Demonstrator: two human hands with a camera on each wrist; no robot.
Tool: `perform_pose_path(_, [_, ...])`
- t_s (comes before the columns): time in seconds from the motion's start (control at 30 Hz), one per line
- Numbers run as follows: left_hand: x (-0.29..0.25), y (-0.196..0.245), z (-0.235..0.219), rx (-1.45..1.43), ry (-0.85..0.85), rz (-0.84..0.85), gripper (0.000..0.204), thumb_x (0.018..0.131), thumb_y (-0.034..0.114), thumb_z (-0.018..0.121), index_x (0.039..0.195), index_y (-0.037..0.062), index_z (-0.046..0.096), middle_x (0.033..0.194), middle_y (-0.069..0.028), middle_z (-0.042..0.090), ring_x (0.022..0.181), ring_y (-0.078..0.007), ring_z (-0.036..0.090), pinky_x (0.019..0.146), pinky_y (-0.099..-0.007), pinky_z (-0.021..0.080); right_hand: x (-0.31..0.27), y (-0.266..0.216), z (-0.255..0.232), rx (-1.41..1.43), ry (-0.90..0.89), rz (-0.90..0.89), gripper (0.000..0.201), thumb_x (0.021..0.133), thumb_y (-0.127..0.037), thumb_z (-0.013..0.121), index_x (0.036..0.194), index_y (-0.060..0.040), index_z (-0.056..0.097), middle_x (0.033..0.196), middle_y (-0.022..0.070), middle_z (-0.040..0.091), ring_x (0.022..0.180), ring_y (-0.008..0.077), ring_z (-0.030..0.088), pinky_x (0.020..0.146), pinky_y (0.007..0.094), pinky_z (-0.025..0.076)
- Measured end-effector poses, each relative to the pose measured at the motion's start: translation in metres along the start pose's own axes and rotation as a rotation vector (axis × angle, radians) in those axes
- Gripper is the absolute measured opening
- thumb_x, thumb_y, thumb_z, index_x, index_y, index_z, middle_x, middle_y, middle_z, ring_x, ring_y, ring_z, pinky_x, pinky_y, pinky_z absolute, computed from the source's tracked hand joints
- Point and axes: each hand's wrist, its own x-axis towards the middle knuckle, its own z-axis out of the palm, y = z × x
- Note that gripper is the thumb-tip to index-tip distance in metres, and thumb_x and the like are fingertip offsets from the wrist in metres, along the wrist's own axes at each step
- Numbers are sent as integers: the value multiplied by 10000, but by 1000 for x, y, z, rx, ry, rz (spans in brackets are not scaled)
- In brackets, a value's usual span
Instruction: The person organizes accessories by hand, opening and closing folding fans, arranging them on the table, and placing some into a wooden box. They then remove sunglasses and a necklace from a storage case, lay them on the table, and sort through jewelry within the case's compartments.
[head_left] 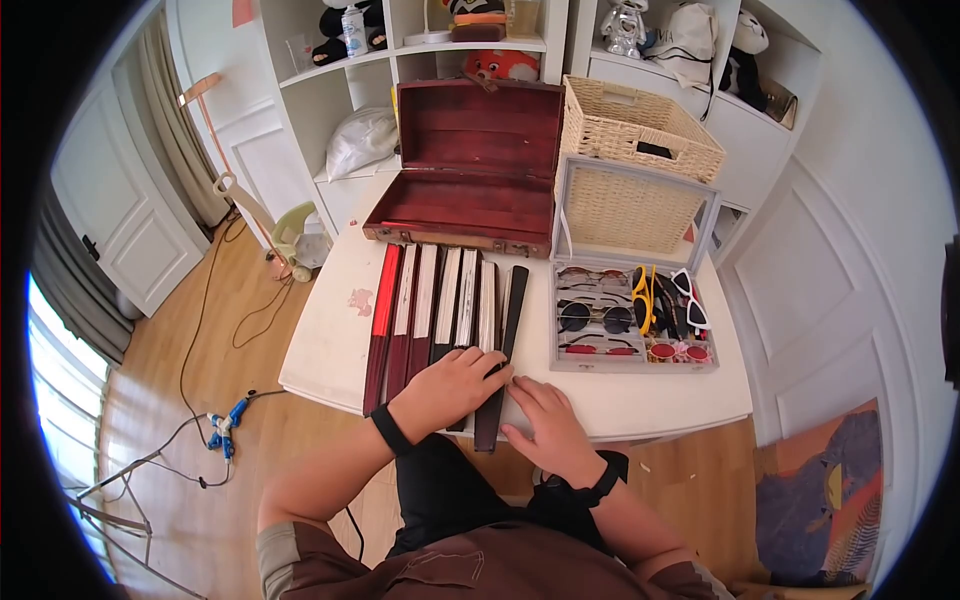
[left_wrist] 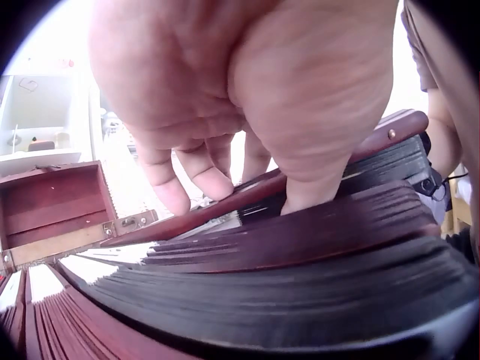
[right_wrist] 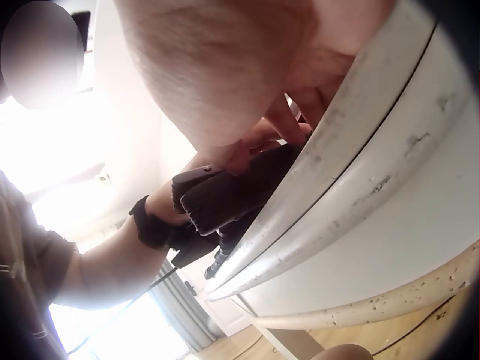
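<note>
Several closed folding fans (head_left: 418, 310) lie side by side in a row on the white table, with red, maroon and black ribs and pale folded leaves. My left hand (head_left: 455, 385) reaches over the row's right end. It pinches the rightmost dark folding fan (head_left: 512, 320), thumb on one side and fingers on the other in the left wrist view. That fan's rivet end sticks out past the table's front edge. My right hand (head_left: 548, 425) rests on the table against the same fan's right side, fingers fairly straight. Its fingertips are partly hidden in the right wrist view.
Behind the fans stands an open dark red wooden case (head_left: 480, 130). To the right, a grey display box (head_left: 635, 366) with its lid raised holds several sunglasses (head_left: 595, 317). A woven basket (head_left: 640, 120) stands behind it. The table's curved front edge (head_left: 660, 430) is close to my lap.
</note>
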Motion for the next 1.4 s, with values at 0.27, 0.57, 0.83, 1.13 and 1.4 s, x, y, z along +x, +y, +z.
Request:
perform_pose_path(0.27, [-7, -1, -3, -103, -32, -4, 507, 819, 48, 607, 1325, 54, 578, 1360, -104, 559, 1117, -266, 607, 994, -378, 499, 2, 0, 0, 45, -1, 15, 554, 904, -309, 688, 1353, -26, 530, 1373, 197, 534, 1287, 367, 509, 1134, 497, 349])
perform_pose_path(0.57, [-17, 7, -23, -144, -16, -95, 498, 830, 97, 644, 1321, 32, 591, 1387, -120, 558, 1220, -284, 576, 1046, -400, 458, 9, -4, 0, -77, -5, 5, 473, 916, -306, 679, 1301, -47, 585, 1387, 208, 506, 1279, 374, 510, 1132, 530, 337])
perform_pose_path(0.83, [-47, 43, -14, -248, -74, -233, 522, 894, 306, 693, 1350, 75, 589, 1439, -126, 531, 1350, -291, 491, 1142, -523, 356, 8, -1, 2, -77, 9, 14, 462, 891, -325, 707, 1250, -49, 616, 1401, 217, 494, 1283, 383, 503, 1129, 523, 342])
perform_pose_path(1.13, [-56, 44, -12, -260, -106, -271, 729, 822, 478, 757, 1411, 101, 552, 1505, -100, 488, 1436, -285, 403, 1177, -592, 270, 6, 4, 4, -123, -36, -2, 512, 861, -348, 732, 1273, -64, 621, 1468, 219, 460, 1353, 364, 456, 1155, 529, 311])
perform_pose_path(1.4, [-58, 44, -2, -290, -99, -301, 758, 826, 522, 742, 1430, 110, 539, 1514, -90, 481, 1457, -289, 374, 1173, -615, 259, 11, 4, 2, -110, -68, -5, 531, 865, -339, 724, 1300, -64, 597, 1499, 209, 451, 1408, 346, 414, 1152, 545, 303])
